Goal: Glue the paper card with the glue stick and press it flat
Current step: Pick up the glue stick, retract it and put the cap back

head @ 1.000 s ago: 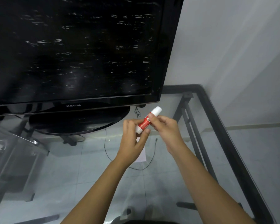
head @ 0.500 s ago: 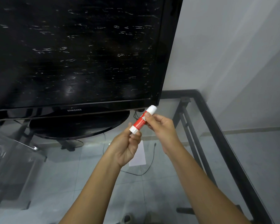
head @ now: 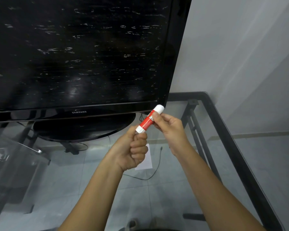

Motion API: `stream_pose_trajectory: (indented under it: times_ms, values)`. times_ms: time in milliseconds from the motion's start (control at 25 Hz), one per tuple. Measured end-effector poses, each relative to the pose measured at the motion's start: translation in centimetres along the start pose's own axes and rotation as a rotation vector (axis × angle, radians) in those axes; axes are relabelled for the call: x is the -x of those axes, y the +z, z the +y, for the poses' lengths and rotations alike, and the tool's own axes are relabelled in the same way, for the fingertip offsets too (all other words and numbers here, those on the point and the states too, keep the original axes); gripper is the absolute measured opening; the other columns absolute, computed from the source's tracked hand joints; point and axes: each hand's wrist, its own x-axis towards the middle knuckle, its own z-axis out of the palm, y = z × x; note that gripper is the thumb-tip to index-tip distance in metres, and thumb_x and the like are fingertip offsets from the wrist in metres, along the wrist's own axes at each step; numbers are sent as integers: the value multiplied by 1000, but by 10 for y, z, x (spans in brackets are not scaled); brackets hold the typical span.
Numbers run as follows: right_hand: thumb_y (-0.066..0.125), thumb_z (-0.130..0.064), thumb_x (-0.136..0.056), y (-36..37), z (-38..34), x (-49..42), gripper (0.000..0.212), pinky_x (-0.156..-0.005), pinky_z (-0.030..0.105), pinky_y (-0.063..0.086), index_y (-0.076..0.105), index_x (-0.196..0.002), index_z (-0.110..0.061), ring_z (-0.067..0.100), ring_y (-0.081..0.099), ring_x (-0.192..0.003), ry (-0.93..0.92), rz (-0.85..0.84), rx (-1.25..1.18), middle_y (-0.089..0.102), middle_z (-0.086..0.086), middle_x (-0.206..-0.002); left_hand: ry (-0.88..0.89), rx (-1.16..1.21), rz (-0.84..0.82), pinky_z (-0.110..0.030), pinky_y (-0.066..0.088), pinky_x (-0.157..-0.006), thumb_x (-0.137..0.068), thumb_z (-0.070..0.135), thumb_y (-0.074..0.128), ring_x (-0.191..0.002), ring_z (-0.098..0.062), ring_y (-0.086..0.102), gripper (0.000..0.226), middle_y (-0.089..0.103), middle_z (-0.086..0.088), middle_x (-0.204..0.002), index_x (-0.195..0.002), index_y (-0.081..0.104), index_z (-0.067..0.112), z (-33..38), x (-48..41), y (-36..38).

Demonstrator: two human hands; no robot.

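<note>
From the head camera, the glue stick [head: 149, 118] is a red tube with white print and white at both ends. It tilts, upper end pointing up and right toward the television [head: 80, 54], above the glass table [head: 223, 124]. The left hand [head: 132, 147] pinches its lower end; the right hand [head: 170, 125] grips its middle. The paper card [head: 147, 160] lies flat beneath.
</note>
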Motion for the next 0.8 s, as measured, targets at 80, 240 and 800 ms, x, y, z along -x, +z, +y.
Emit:
stream_pose_trajectory:
  times_ms: [80,240,800]
  values:
    - [62,-37,-82,-1,0,0,17,-73,10,50,69,-92,-25,1,67,-88,-5,-17,19,73,-11,-83,-21,25,-11,-16,28,-28,-92,51,38,-28,-7,34,52,40,5,-34,-58,54,15,-1,-1,-2]
    - [63,-40,-79,-1,-3,-2,17,-69,7,48,69,-89,-28,-1,66,-86,-11,15,8,73,-14,-80,668,-517,298,-17,48,-52,-77,56,53,-56,-9,61,45,67,1,-67,-96,54,16,-15,-3,3]
    - [61,-37,-83,5,-3,-4,34,-75,9,49,67,-105,-12,0,66,-87,21,-37,35,71,-3,-93,437,-289,253,-18,45,-44,-88,56,43,-45,-8,53,44,61,-3,-59,-93,58,14,-10,2,4]
